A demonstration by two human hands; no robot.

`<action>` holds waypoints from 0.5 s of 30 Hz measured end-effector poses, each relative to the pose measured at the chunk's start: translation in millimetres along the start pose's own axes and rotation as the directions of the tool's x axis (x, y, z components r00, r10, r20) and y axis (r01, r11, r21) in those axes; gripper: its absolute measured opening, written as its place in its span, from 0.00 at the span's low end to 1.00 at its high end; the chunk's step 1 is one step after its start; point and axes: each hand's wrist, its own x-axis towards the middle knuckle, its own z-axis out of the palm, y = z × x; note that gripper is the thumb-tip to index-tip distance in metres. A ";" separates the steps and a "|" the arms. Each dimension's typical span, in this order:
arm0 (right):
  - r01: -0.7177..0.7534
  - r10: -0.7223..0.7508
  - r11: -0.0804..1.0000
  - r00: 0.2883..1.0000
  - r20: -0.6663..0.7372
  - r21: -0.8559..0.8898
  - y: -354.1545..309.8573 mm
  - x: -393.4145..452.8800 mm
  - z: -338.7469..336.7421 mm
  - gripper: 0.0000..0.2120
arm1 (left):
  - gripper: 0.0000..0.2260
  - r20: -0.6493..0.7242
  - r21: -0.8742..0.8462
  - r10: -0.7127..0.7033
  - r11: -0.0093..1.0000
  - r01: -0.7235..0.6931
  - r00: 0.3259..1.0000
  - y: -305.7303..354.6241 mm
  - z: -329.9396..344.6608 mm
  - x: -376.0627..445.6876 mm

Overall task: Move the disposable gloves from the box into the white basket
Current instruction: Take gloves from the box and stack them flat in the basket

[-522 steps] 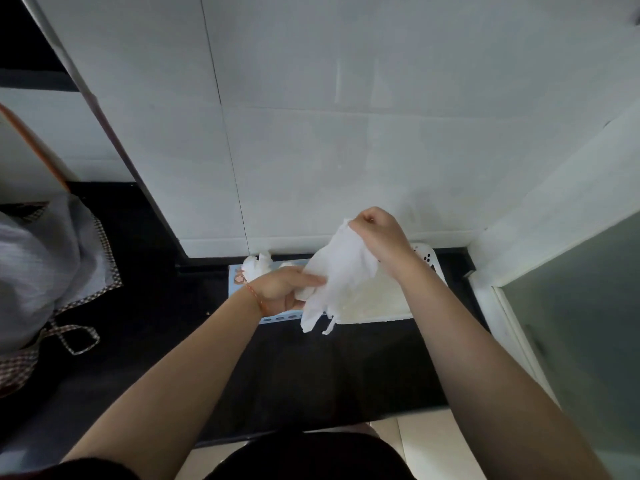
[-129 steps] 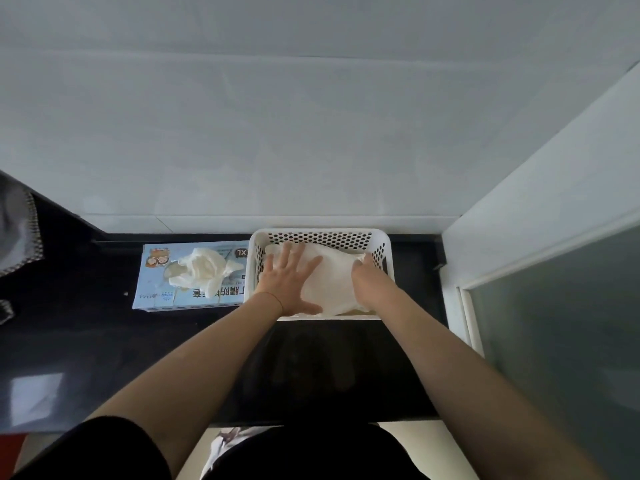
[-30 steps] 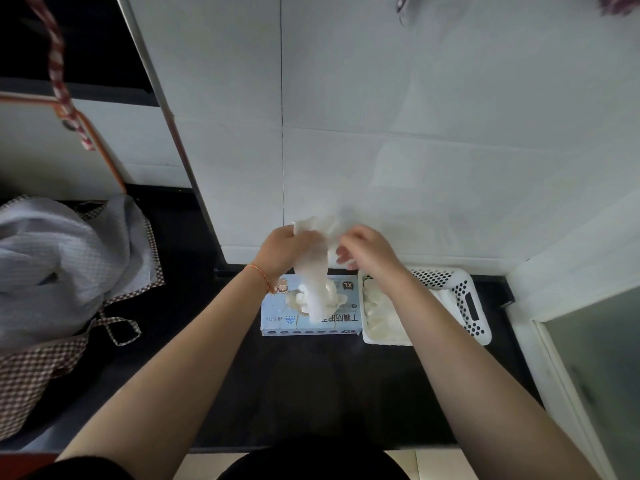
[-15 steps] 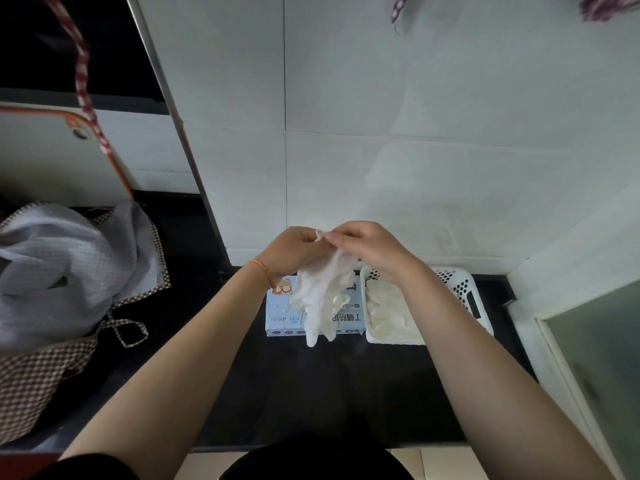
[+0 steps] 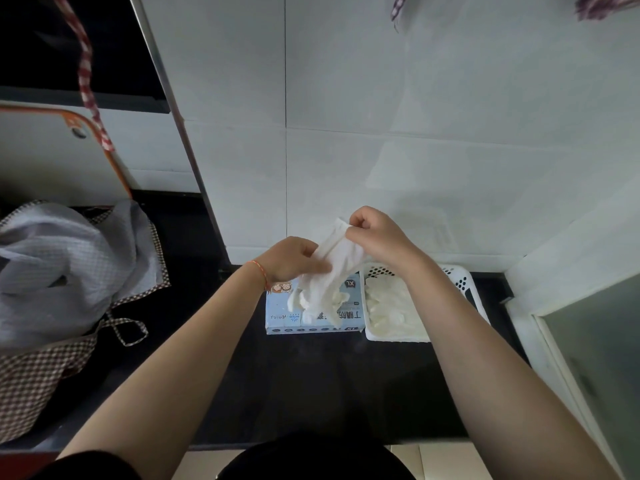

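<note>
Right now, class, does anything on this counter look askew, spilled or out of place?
Nothing is spilled or damaged. The glove box and white basket sit side by side on the counter, gloves piled inside the basket. Only the glove held up between both hands hangs crumpled.

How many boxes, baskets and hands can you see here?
Light blue cardboard glove box: 1
White perforated plastic basket: 1
Bare hands, left and right, both holding one white disposable glove: 2
Total: 4
</note>
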 end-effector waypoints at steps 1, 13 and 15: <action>-0.019 0.019 1.000 0.999 -0.026 0.007 2.3 0.3 -2.4 0.02 | 0.09 0.014 0.010 -0.024 1.000 0.024 1.000 -3.8 2.0 1.0; -0.235 0.285 0.863 0.957 -0.047 0.448 97.1 -12.1 -49.9 0.12 | 0.07 0.011 -0.147 -0.186 0.972 0.185 0.983 -12.0 46.2 38.2; -0.250 0.288 0.846 0.958 -0.008 0.471 121.9 -14.6 -64.2 0.14 | 0.06 0.010 -0.110 -0.207 0.972 0.207 0.978 -4.3 57.6 48.1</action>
